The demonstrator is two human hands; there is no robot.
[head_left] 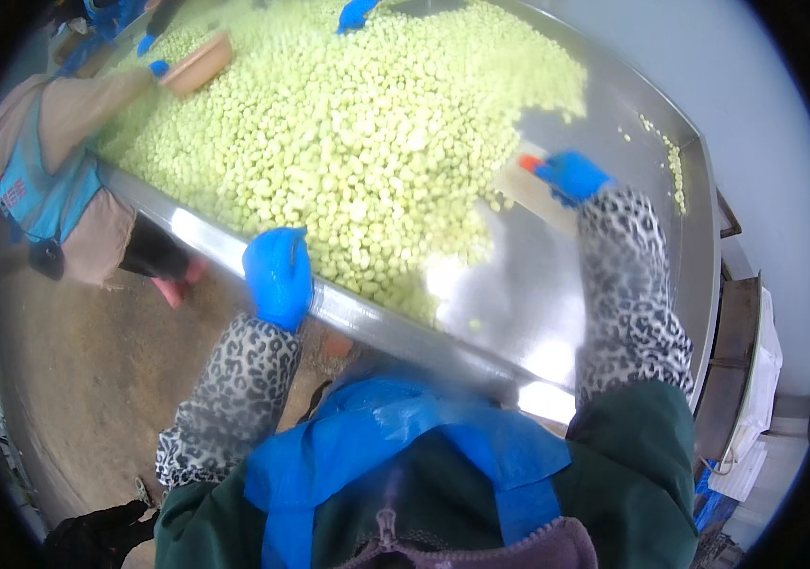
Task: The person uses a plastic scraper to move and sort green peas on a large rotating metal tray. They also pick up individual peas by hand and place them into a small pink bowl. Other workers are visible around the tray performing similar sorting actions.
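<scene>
A broad heap of pale green, bean-like pieces point(376, 149) covers much of a stainless-steel table point(533, 284) with raised edges. My left hand point(278, 277), in a blue glove, is closed over the table's near metal rim point(369, 316), left of my body. On the right, my right hand point(576, 176), gloved in blue too, grips a flat, pale scraper-like tool point(536, 190) with an orange part showing by the fingers. The tool lies low over the steel at the heap's right edge. My glove hides part of it.
A co-worker point(71, 149) at the left tilts an orange-pink basin point(199, 65) over the heap. Another blue-gloved hand point(356, 14) reaches in at the far side. Stray pieces point(675, 171) line the table's right wall. White boxes point(757, 370) stand beyond that edge.
</scene>
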